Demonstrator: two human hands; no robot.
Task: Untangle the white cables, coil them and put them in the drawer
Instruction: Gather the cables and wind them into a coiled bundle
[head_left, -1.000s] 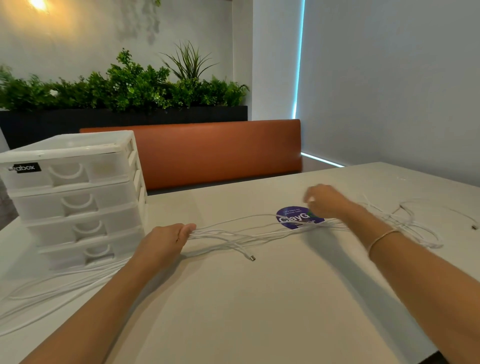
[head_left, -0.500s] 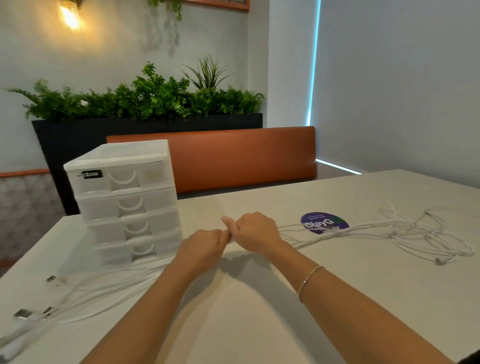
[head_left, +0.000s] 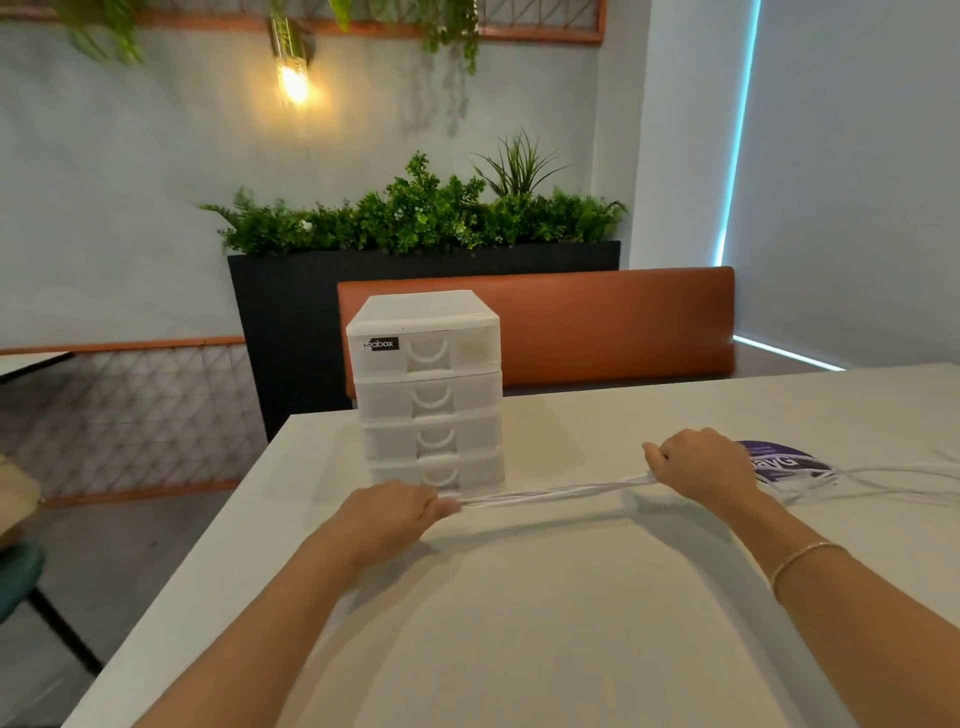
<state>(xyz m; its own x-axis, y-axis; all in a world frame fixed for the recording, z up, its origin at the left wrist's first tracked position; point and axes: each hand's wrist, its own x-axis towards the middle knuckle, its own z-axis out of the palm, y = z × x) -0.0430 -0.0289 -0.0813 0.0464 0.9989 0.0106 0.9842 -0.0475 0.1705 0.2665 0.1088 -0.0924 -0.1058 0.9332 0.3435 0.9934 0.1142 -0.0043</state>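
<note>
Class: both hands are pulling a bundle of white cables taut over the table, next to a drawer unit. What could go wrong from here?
1. The white cables are stretched as one bundle between the left hand and right hand; pulling may tighten tangles.
2. The white plastic four-drawer unit stands close behind; all drawers look closed, so a coil has nowhere to go yet.

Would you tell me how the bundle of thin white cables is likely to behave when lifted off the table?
The thin white cables look floppy: straight only where stretched between the left hand and right hand, trailing loosely beyond. Probably light, and likely to sag and re-tangle.
</note>
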